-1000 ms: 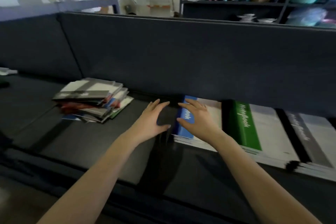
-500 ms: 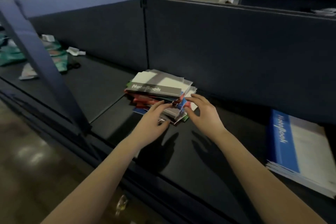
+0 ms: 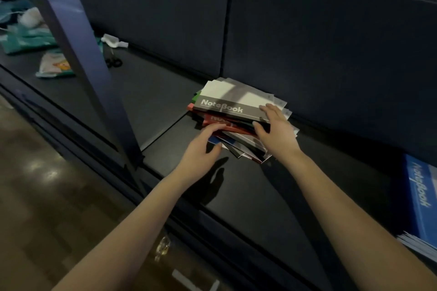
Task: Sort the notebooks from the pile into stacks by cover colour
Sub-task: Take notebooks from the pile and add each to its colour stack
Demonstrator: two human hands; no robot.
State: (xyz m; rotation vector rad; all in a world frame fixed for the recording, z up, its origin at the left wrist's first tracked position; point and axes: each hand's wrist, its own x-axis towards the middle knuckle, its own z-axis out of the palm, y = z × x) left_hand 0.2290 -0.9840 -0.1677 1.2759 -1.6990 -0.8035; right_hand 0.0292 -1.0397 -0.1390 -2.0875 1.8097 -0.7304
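Note:
A messy pile of notebooks point(image 3: 238, 123) lies on the dark desk point(image 3: 248, 196) against the partition. Its top book is a grey-banded notebook point(image 3: 233, 99) printed "NoteBook"; red, blue and green covers show beneath it. My left hand point(image 3: 201, 149) touches the pile's near left edge, fingers on a red notebook point(image 3: 227, 126). My right hand point(image 3: 275, 132) lies on the pile's right side, fingers spread over the grey book's corner and the covers below. Neither hand clearly grips a book. A stack of blue notebooks point(image 3: 421, 205) sits at the far right edge.
A blue metal post point(image 3: 80, 54) slants across the left in front of the desk. Beyond it lie scissors point(image 3: 113, 62), crumpled white paper point(image 3: 114, 40) and teal packets point(image 3: 26, 38). A dark partition wall point(image 3: 307, 42) backs the desk. Brown floor shows lower left.
My view swung left from the sorted blue, green and grey stacks to the mixed pile. Both hands moved from the blue stack onto the pile.

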